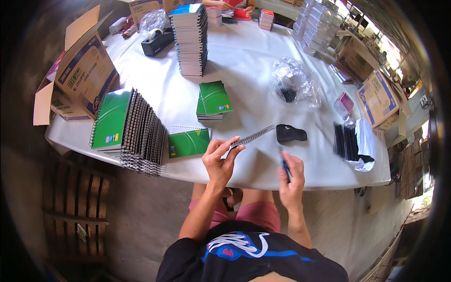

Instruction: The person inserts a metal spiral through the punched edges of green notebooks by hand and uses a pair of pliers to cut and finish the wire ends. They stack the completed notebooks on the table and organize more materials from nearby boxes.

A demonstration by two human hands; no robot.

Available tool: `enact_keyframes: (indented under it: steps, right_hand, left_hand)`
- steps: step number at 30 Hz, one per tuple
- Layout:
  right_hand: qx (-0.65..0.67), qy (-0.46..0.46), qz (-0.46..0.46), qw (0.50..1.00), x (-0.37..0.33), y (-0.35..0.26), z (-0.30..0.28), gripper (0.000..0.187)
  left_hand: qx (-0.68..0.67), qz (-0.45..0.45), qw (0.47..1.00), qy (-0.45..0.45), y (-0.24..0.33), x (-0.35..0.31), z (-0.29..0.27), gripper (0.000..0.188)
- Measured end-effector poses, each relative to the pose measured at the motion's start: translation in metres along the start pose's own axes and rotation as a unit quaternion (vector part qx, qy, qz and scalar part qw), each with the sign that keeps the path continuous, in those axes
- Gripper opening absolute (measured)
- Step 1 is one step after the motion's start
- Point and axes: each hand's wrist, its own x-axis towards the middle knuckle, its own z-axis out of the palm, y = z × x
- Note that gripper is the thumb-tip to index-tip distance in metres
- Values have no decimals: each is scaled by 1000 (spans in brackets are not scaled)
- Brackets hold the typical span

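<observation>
My left hand [218,164] pinches one end of a dark spiral binding coil [256,135], which points up and to the right over the table. In my right hand [293,183] is a slim blue-handled tool [286,171], partly hidden by the fingers and blurred, so its kind is unclear. Beside my left hand lies a green-covered notebook [188,143] with a row of punched holes along its far edge and no coil in it. Just beyond the coil, a small black cloth piece [291,134] rests on the white tabletop [244,61].
Spiral-bound green notebooks [112,120] are stacked at the left; unbound green ones [213,99] lie mid-table. Behind stands a tall notebook stack [190,44]. Black coils [345,142] and a clear plastic bag [295,82] sit right. Cardboard boxes [84,77] flank the table. Another person's hands [225,4] work opposite.
</observation>
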Motion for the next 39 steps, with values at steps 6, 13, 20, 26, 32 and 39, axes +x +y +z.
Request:
enact_keyframes:
  steps: [6, 13, 20, 26, 32, 39]
  right_hand:
    - [-113, -60, -151, 980, 15, -56, 15, 33]
    - [-69, -133, -104, 983, 20, -62, 15, 34]
    - [-86, -112, -125, 982, 19, -64, 8, 34]
    - [-128, -152, -140, 970, 25, -71, 0, 33]
    - [246, -303, 75, 918, 26, -57, -6, 39]
    - [389, -305, 153, 856, 6, -49, 7, 42]
  left_hand:
    - [54, 75, 996, 11, 10, 2, -5, 32]
    - [89, 131, 986, 41, 8, 1, -11, 36]
    - [87, 168, 979, 73, 11, 2, -10, 36]
    - [111, 195, 973, 61, 10, 1, -11, 38]
    - [144, 242, 957, 75, 12, -2, -13, 38]
    - [103, 221, 964, 106, 14, 0, -11, 37]
